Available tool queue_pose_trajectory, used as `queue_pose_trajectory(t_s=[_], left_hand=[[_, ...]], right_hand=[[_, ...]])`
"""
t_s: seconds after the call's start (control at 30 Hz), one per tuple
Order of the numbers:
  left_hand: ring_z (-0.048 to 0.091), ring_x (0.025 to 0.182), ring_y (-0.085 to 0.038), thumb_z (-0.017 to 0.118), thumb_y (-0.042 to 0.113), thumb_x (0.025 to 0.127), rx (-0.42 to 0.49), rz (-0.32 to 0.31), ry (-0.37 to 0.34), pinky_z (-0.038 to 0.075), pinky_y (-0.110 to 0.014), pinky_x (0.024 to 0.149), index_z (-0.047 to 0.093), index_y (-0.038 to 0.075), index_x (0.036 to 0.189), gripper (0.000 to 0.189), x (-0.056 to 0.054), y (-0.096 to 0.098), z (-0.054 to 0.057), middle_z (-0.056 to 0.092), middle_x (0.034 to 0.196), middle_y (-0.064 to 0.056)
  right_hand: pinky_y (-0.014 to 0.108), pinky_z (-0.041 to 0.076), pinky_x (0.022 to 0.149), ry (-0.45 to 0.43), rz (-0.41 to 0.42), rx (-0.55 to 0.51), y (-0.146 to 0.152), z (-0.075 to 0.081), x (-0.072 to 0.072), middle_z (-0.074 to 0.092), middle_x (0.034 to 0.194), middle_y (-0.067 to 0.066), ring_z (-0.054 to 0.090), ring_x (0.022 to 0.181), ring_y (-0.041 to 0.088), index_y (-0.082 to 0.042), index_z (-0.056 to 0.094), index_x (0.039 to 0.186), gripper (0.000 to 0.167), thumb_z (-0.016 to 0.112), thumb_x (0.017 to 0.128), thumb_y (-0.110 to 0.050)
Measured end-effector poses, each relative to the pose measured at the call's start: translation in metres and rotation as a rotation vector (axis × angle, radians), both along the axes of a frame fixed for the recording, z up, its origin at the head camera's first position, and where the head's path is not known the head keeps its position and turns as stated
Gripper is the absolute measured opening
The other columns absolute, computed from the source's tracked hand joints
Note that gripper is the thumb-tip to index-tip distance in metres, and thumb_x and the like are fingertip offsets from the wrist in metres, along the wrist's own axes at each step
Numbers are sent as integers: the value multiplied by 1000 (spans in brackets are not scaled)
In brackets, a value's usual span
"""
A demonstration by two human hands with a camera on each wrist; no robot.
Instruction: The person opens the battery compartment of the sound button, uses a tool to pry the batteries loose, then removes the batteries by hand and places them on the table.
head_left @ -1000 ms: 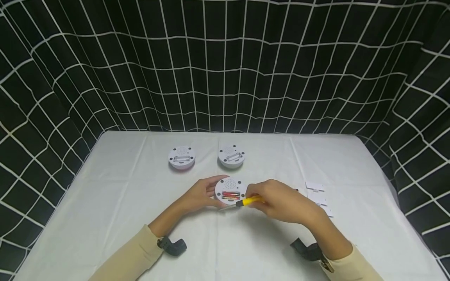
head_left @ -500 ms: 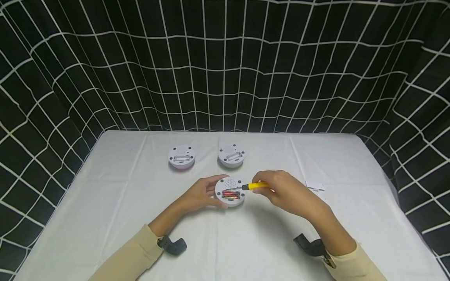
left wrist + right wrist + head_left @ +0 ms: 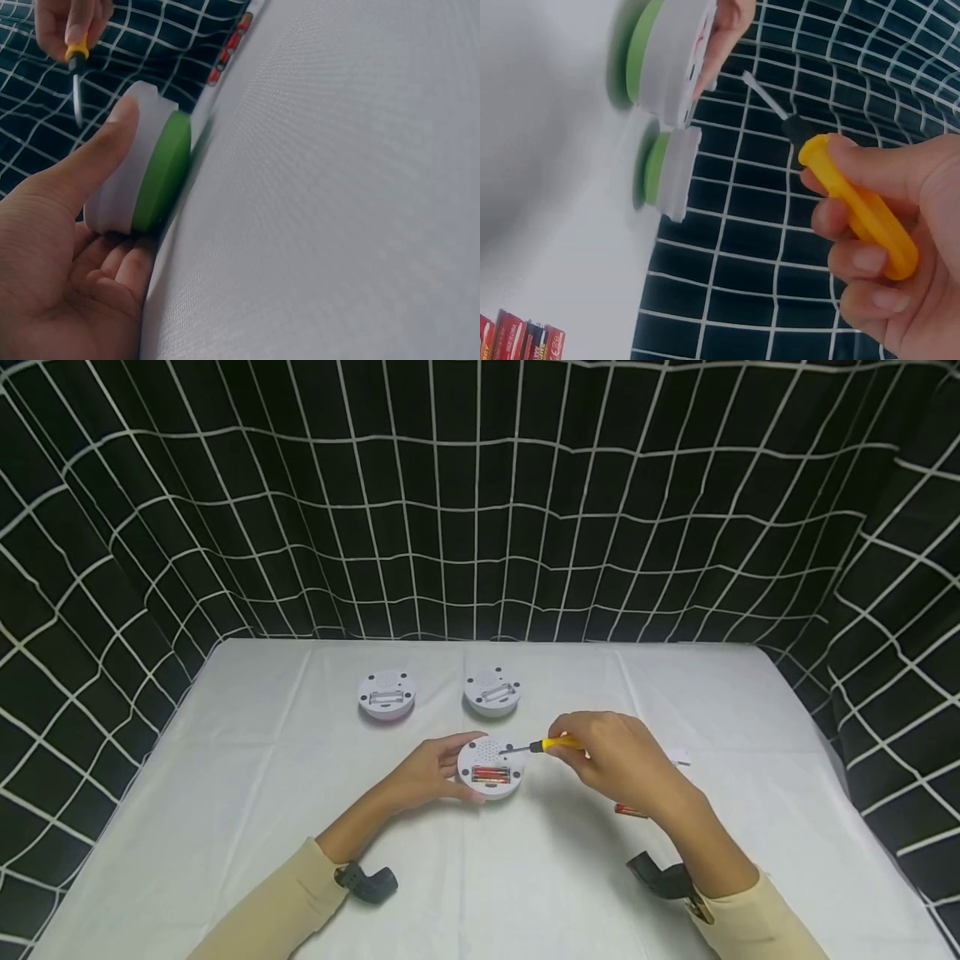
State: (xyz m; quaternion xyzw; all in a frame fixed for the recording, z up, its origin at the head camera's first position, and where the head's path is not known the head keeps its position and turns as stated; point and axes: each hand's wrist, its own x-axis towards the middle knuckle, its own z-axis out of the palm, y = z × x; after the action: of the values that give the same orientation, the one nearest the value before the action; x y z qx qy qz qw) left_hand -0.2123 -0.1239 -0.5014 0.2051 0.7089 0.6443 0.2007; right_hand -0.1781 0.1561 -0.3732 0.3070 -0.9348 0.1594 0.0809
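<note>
My left hand grips the side of a round white device, thumb at the near edge, fingers on the far side. Its flat face is up, with speaker holes, dark feet and an uncovered compartment holding red batteries. The left wrist view shows a green part underneath, near the tablecloth. My right hand holds a screwdriver by its yellow handle, fingers curled round it. In the right wrist view the screwdriver tip is apart from the device; the head view has it over the face near the speaker holes.
Two similar devices, one at the left and one at the right, lie farther back with bare battery compartments. Loose red batteries lie on the white tablecloth near my right arm. A white cover shows partly behind my right hand.
My right hand has moved the screwdriver from the device's near edge, past the compartment, up and right. A loose battery now shows below my right hand. My left hand and the device stay put.
</note>
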Motion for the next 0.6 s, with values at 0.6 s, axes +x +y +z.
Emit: queue_pose_trajectory(t_s=[0.6], left_hand=[[50, 138, -28, 89, -5, 69, 9, 8, -13, 47, -26, 107, 44, 5, 152, 95, 1, 0, -1, 47, 153, -16]], right_hand=[[25, 42, 52, 35, 18, 71, -5, -5, 2, 63, 76, -14, 52, 64, 5, -21, 80, 90, 12, 86, 81, -15]])
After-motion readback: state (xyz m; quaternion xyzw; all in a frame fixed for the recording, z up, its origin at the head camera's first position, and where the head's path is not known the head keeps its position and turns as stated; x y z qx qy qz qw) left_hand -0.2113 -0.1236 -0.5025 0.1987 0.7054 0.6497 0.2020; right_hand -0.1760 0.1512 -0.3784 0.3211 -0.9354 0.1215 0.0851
